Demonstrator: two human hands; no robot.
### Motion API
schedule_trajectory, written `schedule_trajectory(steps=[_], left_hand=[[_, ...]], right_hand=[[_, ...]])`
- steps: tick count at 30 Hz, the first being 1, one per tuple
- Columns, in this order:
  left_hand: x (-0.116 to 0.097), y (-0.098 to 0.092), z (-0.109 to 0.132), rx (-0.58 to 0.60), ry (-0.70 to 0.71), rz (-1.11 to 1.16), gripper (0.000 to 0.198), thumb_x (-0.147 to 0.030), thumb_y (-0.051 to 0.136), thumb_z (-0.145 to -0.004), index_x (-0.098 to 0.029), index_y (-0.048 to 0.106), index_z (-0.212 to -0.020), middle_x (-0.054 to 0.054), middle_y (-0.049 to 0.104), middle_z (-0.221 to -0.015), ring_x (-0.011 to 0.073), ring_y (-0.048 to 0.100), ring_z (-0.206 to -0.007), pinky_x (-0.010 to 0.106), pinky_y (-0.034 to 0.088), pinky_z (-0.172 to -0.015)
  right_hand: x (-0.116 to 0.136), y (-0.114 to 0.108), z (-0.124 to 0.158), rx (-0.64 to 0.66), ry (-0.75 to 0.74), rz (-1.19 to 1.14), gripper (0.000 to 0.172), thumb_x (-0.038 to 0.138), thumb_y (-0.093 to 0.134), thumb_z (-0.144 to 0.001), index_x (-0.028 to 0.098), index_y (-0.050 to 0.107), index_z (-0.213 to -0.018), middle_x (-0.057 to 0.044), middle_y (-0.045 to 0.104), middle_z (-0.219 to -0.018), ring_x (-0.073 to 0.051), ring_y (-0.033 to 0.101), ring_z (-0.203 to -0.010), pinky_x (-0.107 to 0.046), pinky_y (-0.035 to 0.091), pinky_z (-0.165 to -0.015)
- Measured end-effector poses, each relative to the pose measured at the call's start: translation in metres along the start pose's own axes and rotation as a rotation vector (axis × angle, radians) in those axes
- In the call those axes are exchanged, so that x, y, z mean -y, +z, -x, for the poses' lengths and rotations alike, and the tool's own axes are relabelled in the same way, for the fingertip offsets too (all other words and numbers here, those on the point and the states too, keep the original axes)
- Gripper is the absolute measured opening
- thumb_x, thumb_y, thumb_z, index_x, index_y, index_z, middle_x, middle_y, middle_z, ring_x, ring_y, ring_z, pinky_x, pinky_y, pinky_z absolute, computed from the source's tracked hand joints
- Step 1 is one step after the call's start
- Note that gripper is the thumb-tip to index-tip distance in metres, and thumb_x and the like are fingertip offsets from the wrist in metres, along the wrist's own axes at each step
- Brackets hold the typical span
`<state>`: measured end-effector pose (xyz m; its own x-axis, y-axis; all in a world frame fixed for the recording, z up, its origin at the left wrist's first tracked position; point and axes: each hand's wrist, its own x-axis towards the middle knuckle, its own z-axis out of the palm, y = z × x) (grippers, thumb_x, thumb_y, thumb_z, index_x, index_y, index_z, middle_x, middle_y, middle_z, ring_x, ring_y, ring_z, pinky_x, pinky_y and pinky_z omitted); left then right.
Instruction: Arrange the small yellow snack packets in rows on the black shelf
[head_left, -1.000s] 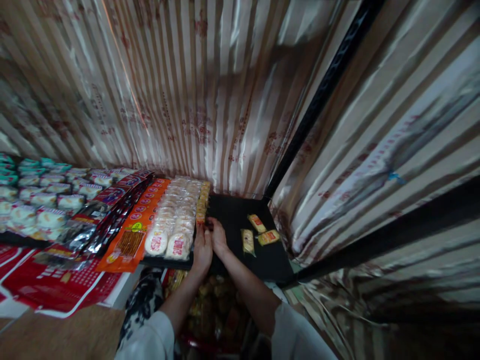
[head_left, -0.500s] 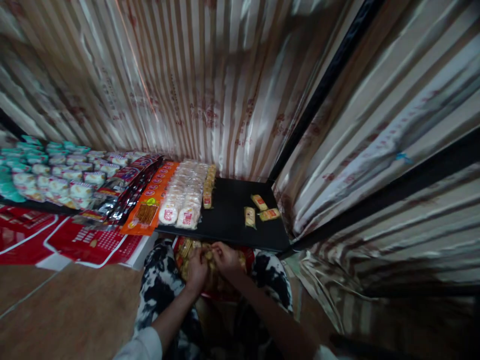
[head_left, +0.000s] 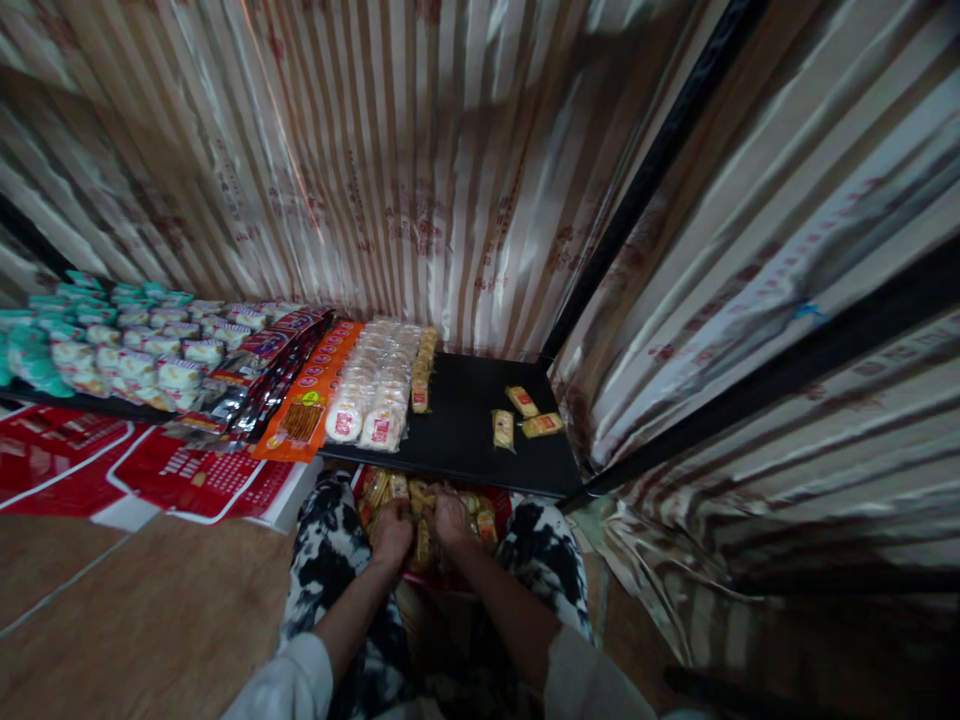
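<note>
Both my hands are down in a red basket point(head_left: 499, 502) of small yellow snack packets point(head_left: 379, 487) between my knees. My left hand point(head_left: 392, 532) and my right hand point(head_left: 450, 518) sit side by side with fingers curled into the packets; what each grips is hidden. Above them is a black shelf point(head_left: 465, 440). A row of the same yellow packets point(head_left: 421, 378) runs along its left part, and three loose yellow packets point(head_left: 519, 418) lie at its right.
Left of the yellow row lie round white cakes point(head_left: 367, 395), an orange snack pack point(head_left: 307, 408), dark foil packs point(head_left: 262, 385) and white-green packs point(head_left: 112, 345). Striped shiny sheeting point(head_left: 420, 170) covers the back and right. My black-and-white patterned trousers point(head_left: 330, 560) flank the basket. Wooden floor point(head_left: 135, 620) lies left.
My hands left the yellow row on the shelf and dropped into the basket between my knees. The view tilted down, so the shelf sits higher in the picture.
</note>
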<state>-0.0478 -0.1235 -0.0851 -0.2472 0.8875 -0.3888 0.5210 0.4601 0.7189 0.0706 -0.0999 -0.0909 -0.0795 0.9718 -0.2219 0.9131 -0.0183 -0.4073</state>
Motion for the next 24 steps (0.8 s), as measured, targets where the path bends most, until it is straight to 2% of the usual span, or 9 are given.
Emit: schedule_trajectory(steps=[5,7,10,14,18,21,24], left_hand=[[0.002,-0.006,-0.005,-0.06,0.094,0.048,0.039,-0.005,0.045,-0.068,-0.015,0.06,-0.102,0.011,0.062,-0.11,0.0207,0.054,-0.108,0.031,0.036,-0.097],[0.002,-0.008,-0.007,-0.039,0.167,0.094,0.044,-0.001,0.045,-0.065,-0.015,0.06,-0.104,0.01,0.061,-0.113,0.019,0.053,-0.11,0.031,0.035,-0.099],[-0.004,-0.01,-0.007,0.053,0.275,0.181,0.047,0.001,0.047,-0.061,-0.019,0.063,-0.1,0.005,0.062,-0.113,0.0177,0.054,-0.109,0.031,0.036,-0.099],[-0.023,-0.017,0.0,0.165,0.268,0.28,0.035,-0.005,0.049,-0.066,-0.017,0.065,-0.094,0.005,0.065,-0.105,0.0177,0.058,-0.099,0.031,0.043,-0.092],[-0.048,-0.025,0.007,0.265,0.248,0.388,0.031,-0.017,0.054,-0.07,-0.016,0.063,-0.099,0.004,0.068,-0.093,0.0163,0.062,-0.085,0.028,0.048,-0.079],[-0.066,-0.028,0.006,0.253,0.244,0.451,0.028,-0.022,0.056,-0.07,-0.016,0.062,-0.096,0.003,0.068,-0.087,0.015,0.061,-0.078,0.025,0.049,-0.071],[-0.082,-0.027,-0.001,0.246,0.228,0.522,0.028,-0.027,0.057,-0.071,-0.014,0.061,-0.095,0.003,0.067,-0.08,0.0137,0.06,-0.069,0.023,0.048,-0.061]], right_hand=[[-0.014,-0.011,0.009,-0.092,-0.036,-0.206,0.027,0.017,0.053,-0.072,0.018,0.064,-0.096,-0.008,0.066,-0.099,-0.02,0.06,-0.094,-0.029,0.042,-0.082],[-0.017,-0.021,0.013,-0.067,-0.046,-0.357,0.022,0.017,0.052,-0.071,0.021,0.067,-0.088,-0.004,0.069,-0.087,-0.018,0.062,-0.083,-0.026,0.044,-0.076],[-0.02,-0.04,0.017,0.032,-0.008,-0.561,0.017,0.022,0.051,-0.073,0.022,0.068,-0.079,0.0,0.068,-0.071,-0.014,0.061,-0.066,-0.022,0.044,-0.062],[-0.021,-0.071,0.015,0.102,0.087,-0.676,0.021,0.033,0.052,-0.076,0.018,0.066,-0.075,0.002,0.062,-0.055,-0.01,0.052,-0.047,-0.019,0.036,-0.048],[-0.02,-0.098,0.006,0.102,0.136,-0.709,0.04,0.053,0.05,-0.076,0.016,0.063,-0.069,0.004,0.054,-0.044,-0.007,0.041,-0.037,-0.019,0.026,-0.039],[-0.019,-0.111,-0.004,0.092,0.108,-0.727,0.047,0.06,0.046,-0.076,0.016,0.062,-0.069,0.004,0.053,-0.044,-0.008,0.044,-0.039,-0.018,0.026,-0.039],[-0.018,-0.117,-0.015,0.026,0.078,-0.816,0.048,0.06,0.042,-0.078,0.017,0.061,-0.074,0.002,0.059,-0.054,-0.009,0.051,-0.047,-0.018,0.029,-0.041]])
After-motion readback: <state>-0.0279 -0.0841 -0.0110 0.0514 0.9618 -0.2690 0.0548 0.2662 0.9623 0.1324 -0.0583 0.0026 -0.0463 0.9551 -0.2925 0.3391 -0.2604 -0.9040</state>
